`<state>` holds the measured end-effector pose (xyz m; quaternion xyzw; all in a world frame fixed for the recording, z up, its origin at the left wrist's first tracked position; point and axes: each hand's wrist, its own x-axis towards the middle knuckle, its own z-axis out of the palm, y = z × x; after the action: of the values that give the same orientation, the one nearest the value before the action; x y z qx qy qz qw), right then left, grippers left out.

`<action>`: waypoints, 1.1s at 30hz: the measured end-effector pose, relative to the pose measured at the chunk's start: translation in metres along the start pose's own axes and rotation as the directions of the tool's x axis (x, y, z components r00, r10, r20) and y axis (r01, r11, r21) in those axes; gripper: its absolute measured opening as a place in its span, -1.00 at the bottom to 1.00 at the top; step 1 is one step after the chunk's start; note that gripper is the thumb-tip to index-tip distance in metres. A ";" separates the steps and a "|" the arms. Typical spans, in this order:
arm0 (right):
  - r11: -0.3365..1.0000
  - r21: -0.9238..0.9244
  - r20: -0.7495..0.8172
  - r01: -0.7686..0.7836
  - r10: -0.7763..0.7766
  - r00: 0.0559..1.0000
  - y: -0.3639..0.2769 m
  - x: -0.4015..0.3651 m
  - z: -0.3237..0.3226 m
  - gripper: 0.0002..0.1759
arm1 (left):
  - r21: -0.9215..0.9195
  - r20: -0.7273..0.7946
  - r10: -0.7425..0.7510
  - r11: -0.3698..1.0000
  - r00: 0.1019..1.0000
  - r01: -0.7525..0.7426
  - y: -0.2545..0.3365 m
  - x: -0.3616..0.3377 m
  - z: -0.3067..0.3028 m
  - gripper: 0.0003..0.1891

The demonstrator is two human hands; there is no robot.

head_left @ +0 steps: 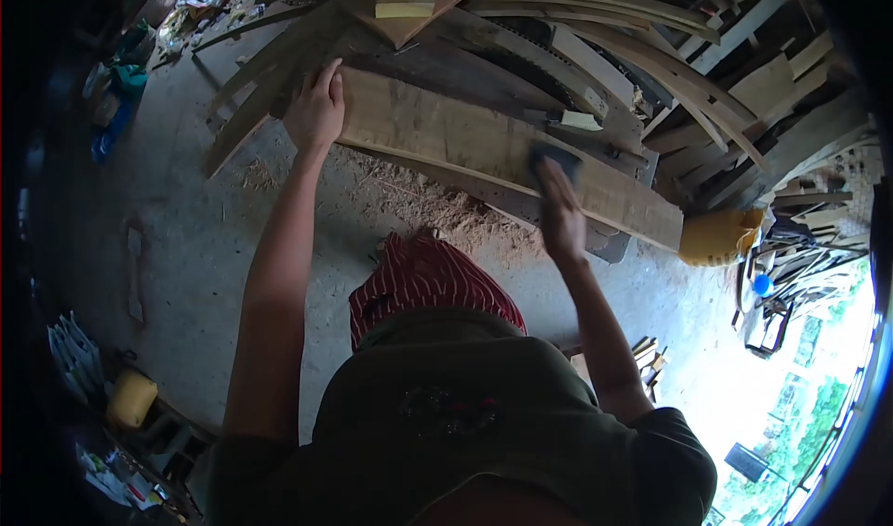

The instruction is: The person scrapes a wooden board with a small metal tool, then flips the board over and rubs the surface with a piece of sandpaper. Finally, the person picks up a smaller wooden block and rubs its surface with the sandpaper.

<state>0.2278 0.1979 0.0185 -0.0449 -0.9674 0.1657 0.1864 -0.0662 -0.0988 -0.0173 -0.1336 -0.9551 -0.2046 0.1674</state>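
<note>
A long wooden plank (437,124) lies slantwise in front of me, its right end lower in view. My left hand (316,109) is closed round the plank's left end, with fingers over the top edge. My right hand (562,212) presses a dark, flat pad (553,157), which looks like sandpaper, against the plank's face right of its middle. The fingers lie over the pad and hide part of it. Under the plank is a darker board or bench surface (437,180), mostly covered.
Curved wooden pieces (595,10) and stacked boards crowd the far side. A small wood block (581,119) lies behind the plank. Wood shavings (419,205) cover the floor below. A yellow container (716,238) stands by the plank's right end, another yellow jug (132,399) at lower left.
</note>
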 end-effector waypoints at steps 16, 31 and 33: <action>0.996 0.055 0.135 0.071 -0.078 0.988 -0.014 0.027 0.009 -0.35 | 0.056 0.004 0.031 0.998 1.000 -0.031 -0.007 0.001 0.010 -0.62; 0.875 0.067 0.134 0.479 -0.484 0.865 -0.121 0.105 0.114 -0.19 | 0.001 -0.018 0.135 0.991 0.991 -0.135 -0.012 0.006 0.008 -0.58; 0.868 0.094 0.144 0.487 -0.496 0.856 -0.115 0.099 0.103 -0.22 | -0.031 0.002 0.143 0.989 0.990 -0.143 -0.013 0.005 0.007 -0.58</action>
<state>0.0946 0.0730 0.0016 0.2225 -0.9538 0.1418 0.1437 -0.0768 -0.1062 -0.0259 -0.2048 -0.9402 -0.2062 0.1777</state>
